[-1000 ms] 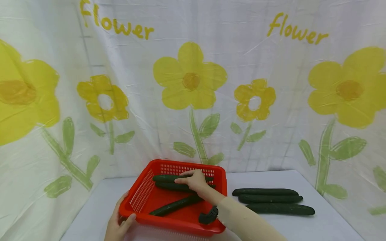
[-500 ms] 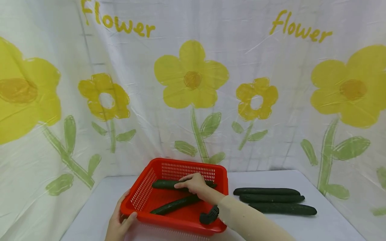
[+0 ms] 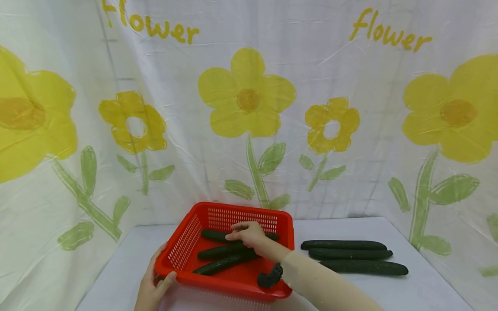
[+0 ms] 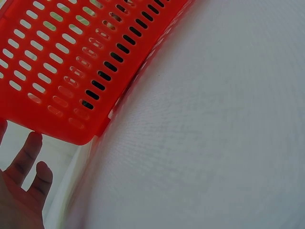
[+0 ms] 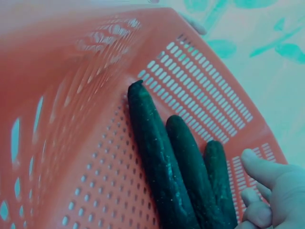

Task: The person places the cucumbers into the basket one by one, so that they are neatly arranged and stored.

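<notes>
A red plastic basket (image 3: 218,283) with slotted walls stands on the table, and my left hand (image 3: 151,283) holds its near left corner, thumb on the front rim. In the left wrist view, fingertips (image 4: 33,140) touch the rim. Three cucumbers lie inside: a back one (image 3: 212,235), a middle one (image 3: 218,252) and a front one (image 3: 223,263). My right hand (image 3: 250,236) is over the back cucumber, covering part of it. The right wrist view shows the thumb (image 5: 259,167) and bent fingers beside that cucumber (image 5: 220,181), with nothing visible between them.
Three more cucumbers (image 3: 350,255) lie side by side on the white table (image 3: 330,293), right of the basket. A black wrist device (image 3: 269,276) sits by the right sleeve. A white curtain (image 3: 186,129) with painted flowers hangs behind the table.
The cucumber under my right hand has come down from above another one and left the hand's grip. The middle cucumber now shows beside the front one. My left hand stays on the basket.
</notes>
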A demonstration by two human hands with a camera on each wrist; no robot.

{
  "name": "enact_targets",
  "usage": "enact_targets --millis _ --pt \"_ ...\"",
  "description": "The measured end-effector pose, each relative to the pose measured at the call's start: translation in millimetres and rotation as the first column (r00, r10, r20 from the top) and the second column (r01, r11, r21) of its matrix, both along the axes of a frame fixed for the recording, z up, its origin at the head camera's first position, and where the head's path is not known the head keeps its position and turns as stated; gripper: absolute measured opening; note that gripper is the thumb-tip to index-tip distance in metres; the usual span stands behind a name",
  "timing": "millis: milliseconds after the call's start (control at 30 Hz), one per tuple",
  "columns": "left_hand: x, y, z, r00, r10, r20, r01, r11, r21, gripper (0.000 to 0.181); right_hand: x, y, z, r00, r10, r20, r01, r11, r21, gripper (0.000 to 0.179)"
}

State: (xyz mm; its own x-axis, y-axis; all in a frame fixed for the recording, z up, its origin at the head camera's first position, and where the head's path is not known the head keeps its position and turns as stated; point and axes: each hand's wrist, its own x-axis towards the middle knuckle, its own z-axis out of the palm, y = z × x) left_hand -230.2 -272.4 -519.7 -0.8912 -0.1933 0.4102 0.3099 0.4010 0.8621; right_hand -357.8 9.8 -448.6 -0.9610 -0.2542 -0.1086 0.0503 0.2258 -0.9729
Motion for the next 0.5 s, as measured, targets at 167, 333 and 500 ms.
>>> enact_targets --millis 167,333,500 --pt "0.6 0.1 0.8 1.000 -0.011 0.013 0.011 1.000 0.005 0.074 -2.9 -0.2 -0.3 1.000 -0.006 0.020 0.006 1.000 0.003 0.046" --pt "-0.3 -0.5 1.2 1.000 -0.023 0.006 0.023 1.000 0.016 0.074 -7.2 -1.4 3.5 1.000 0.008 0.000 -0.008 1.000 0.001 0.046" --pt "-1.3 -0.1 -2.1 1.000 -0.019 -0.011 0.019 1.000 0.012 0.075 -8.1 0.4 12.6 0.999 0.033 0.003 -0.032 0.997 -0.066 0.044"
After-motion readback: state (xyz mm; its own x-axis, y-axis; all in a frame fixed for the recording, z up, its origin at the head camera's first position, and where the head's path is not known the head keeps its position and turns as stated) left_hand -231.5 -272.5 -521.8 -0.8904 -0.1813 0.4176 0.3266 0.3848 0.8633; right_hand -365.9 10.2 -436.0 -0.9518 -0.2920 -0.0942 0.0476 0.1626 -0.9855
